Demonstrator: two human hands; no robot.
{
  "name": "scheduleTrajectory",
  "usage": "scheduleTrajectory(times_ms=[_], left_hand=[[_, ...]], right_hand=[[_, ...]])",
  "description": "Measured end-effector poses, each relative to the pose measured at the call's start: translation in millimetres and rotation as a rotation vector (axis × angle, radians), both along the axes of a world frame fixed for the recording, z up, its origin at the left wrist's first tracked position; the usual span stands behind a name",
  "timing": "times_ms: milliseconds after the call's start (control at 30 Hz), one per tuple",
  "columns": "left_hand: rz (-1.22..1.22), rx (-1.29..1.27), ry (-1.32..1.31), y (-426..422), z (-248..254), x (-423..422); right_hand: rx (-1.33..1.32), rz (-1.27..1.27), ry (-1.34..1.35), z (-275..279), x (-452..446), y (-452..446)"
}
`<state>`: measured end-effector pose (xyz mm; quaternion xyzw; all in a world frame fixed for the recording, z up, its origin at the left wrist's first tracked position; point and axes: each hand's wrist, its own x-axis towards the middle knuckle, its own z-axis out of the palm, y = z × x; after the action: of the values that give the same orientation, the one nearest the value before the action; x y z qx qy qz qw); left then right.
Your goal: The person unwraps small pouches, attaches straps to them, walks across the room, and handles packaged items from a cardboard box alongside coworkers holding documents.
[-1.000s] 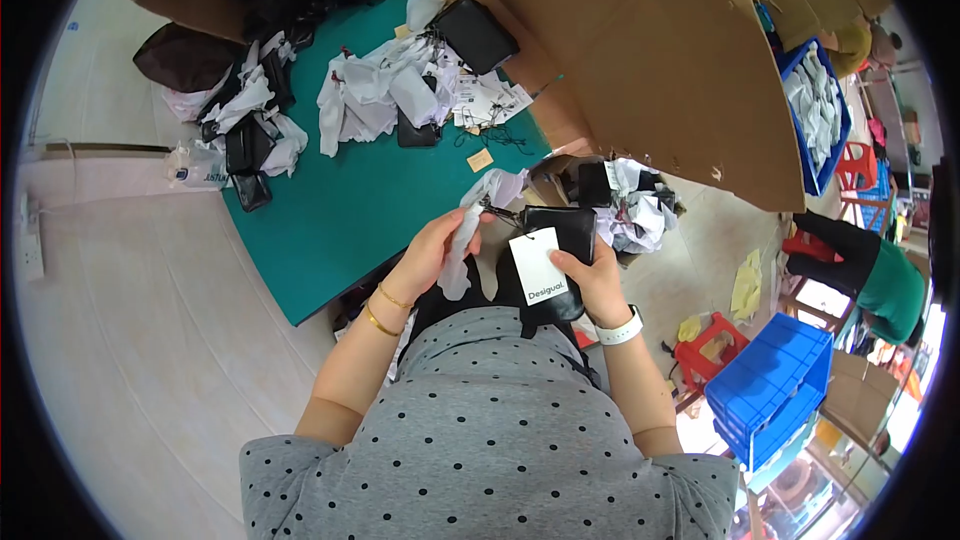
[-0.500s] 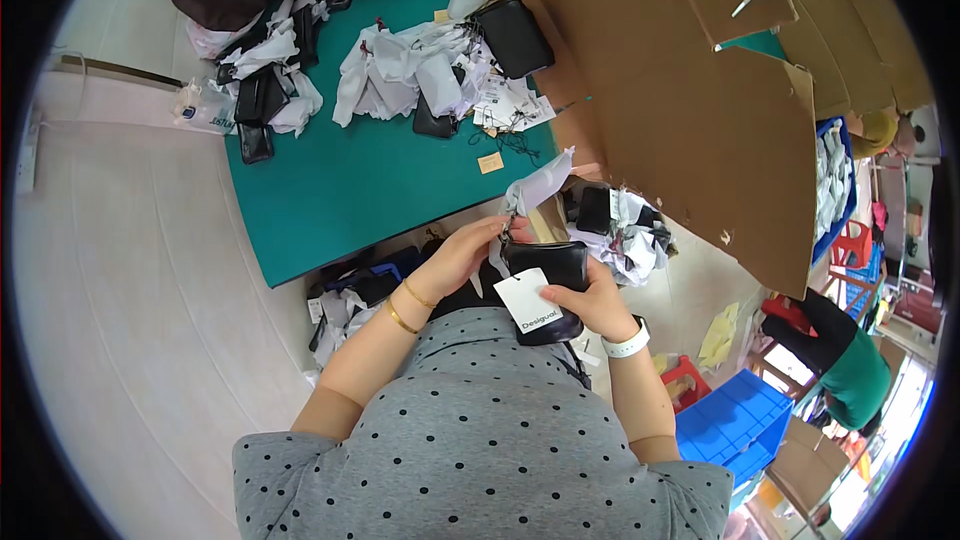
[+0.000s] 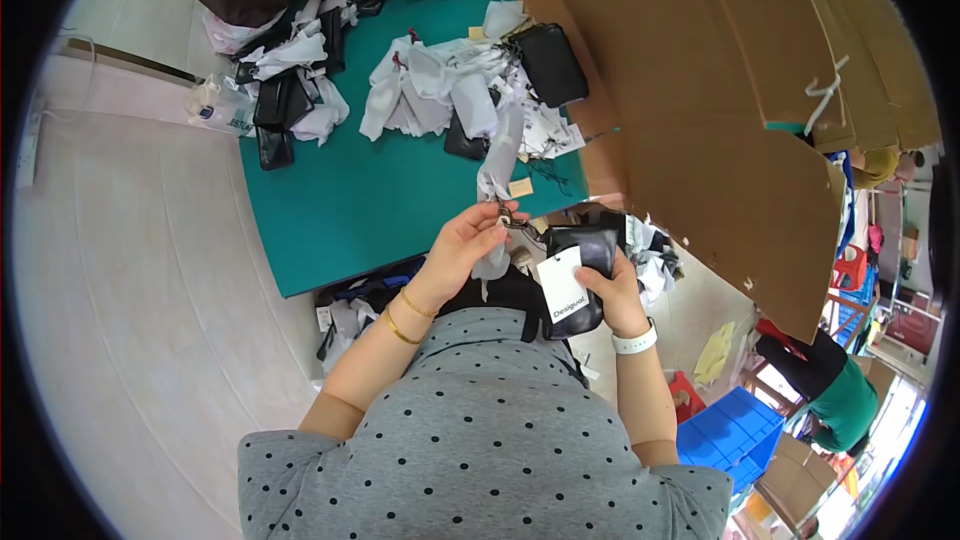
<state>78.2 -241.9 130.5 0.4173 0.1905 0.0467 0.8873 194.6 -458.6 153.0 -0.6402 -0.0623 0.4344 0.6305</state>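
Observation:
My right hand (image 3: 612, 292) grips a small black zipped wallet (image 3: 585, 240) by its right side. The thumb presses a white paper tag (image 3: 562, 288) printed "Desigual" against its front. A dark wrist strap (image 3: 528, 228) runs from the wallet's upper left corner to my left hand (image 3: 468, 245). That hand pinches the strap's end together with crumpled white tissue paper (image 3: 500, 155), which sticks up past the fingers and also hangs below them. How the paper sits around the strap is partly hidden by the fingers.
A green table (image 3: 370, 205) lies ahead, bearing heaped white tissue, tags and black wallets (image 3: 552, 65). A large cardboard box (image 3: 690, 110) stands at its right. Below it is a pile of wrapped items (image 3: 652, 262). A blue crate (image 3: 730, 435) and a person in green (image 3: 845, 405) are at right.
My right hand has moved the wallet to the right, away from my left hand, so the strap now shows stretched between them. The tissue paper has swung more upright.

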Motion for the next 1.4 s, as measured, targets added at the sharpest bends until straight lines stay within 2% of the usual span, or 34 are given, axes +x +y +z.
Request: scheduleTrajectory(times_ms=[100,333,567,700,767,800,1100,1400], left_hand=[[-0.029,0.081,-0.023,36.3,8.6,-6.8],[-0.015,0.092,-0.057,105.1,15.2,-31.7],[0.166,-0.065,-0.092,132.6,27.5,-52.7],[0.260,-0.081,-0.088,137.0,29.6,-55.8],[0.292,-0.082,-0.103,136.9,32.4,-57.4],[0.312,-0.083,-0.121,137.2,33.7,-58.3],[0.510,0.114,-0.040,133.2,28.3,-62.0],[0.596,0.175,-0.012,126.3,24.2,-56.9]], right_hand=[[0.004,-0.058,0.058,10.7,-4.3,34.9],[0.013,-0.012,-0.058,25.9,-8.3,110.7],[0.051,0.028,-0.090,12.7,-12.8,165.2],[0.067,0.022,-0.242,7.3,-21.5,198.7],[-0.070,0.120,-0.465,9.9,-26.7,212.1],[-0.050,0.151,-0.546,2.6,-29.1,216.5],[-0.126,0.361,-0.459,2.8,-21.8,231.3],[-0.143,0.482,-0.353,0.9,-7.3,225.9]])
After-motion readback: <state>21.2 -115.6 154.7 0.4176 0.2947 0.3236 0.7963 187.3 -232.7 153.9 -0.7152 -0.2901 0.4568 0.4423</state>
